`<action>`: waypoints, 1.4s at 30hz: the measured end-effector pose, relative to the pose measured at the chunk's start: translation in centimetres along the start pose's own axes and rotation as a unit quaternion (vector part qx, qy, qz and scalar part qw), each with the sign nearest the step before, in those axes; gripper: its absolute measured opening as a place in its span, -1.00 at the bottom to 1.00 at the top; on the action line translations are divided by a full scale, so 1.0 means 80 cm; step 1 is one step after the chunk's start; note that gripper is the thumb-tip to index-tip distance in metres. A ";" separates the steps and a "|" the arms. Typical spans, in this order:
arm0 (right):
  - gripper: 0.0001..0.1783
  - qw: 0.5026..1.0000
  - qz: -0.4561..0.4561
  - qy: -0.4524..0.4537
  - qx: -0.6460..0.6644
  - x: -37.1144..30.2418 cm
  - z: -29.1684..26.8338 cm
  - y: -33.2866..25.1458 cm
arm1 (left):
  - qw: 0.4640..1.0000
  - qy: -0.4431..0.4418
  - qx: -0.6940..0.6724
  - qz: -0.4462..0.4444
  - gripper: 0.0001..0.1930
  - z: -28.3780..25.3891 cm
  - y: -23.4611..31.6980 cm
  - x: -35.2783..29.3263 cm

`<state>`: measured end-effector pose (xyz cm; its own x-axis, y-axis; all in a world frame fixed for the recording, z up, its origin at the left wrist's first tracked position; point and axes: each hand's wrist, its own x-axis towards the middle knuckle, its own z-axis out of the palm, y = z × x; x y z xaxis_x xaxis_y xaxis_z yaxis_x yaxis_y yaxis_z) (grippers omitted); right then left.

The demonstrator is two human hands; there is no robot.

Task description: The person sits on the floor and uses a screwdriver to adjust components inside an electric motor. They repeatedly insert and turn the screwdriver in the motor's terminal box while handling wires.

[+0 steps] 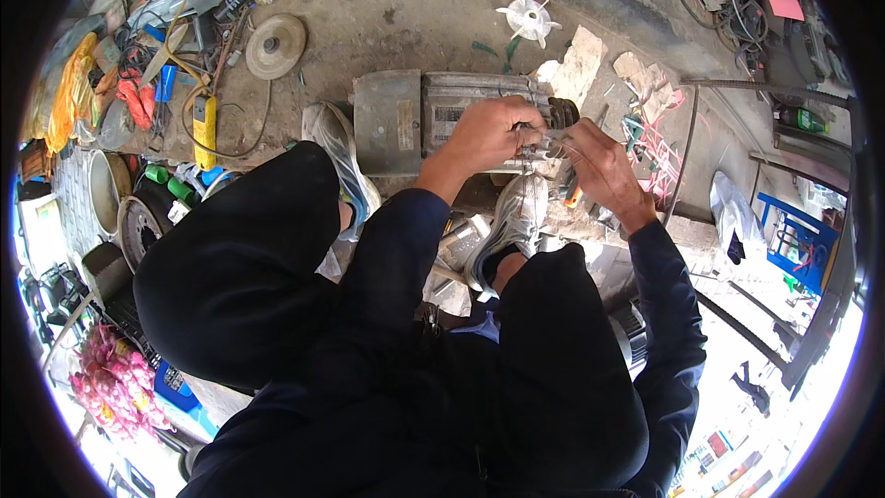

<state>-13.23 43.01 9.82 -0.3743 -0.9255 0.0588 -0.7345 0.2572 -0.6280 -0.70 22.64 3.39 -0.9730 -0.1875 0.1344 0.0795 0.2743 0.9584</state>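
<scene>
A grey electric motor lies on its side between my shoes, with a box-like end to the left and dark coils or fins at its right end. Over that right end my two hands meet. My left hand is closed, its thumb and fingertips pinched at a small pale piece or wire end. From the other side my right hand pinches at the same spot, fingers bent. What exactly lies between the fingertips is too small to make out.
A white plastic fan lies beyond the motor. At far left are a round metal disc, a yellow hoist pendant with cable, and piled rags and tools. An orange-handled tool and pink wires lie right of my right shoe.
</scene>
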 end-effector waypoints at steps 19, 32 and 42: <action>-0.69 0.978 -0.099 -0.073 -0.167 0.017 -0.032 -0.028 | 1.000 -0.011 0.017 0.016 -0.85 -0.002 0.002 0.000; -0.76 0.889 0.339 0.112 0.287 -0.063 0.017 -0.054 | 0.993 0.105 0.056 0.003 -0.87 0.016 0.019 -0.003; -0.50 0.843 0.361 0.185 0.354 -0.023 0.062 -0.077 | 0.982 0.157 0.094 -0.044 -0.89 0.034 0.028 -0.003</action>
<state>-5.22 41.72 9.76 -0.8261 -0.4151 -0.3811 0.2329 0.3644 -0.9017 -0.89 25.85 4.80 -0.8573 -0.4917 0.1524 -0.0724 0.4082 0.9100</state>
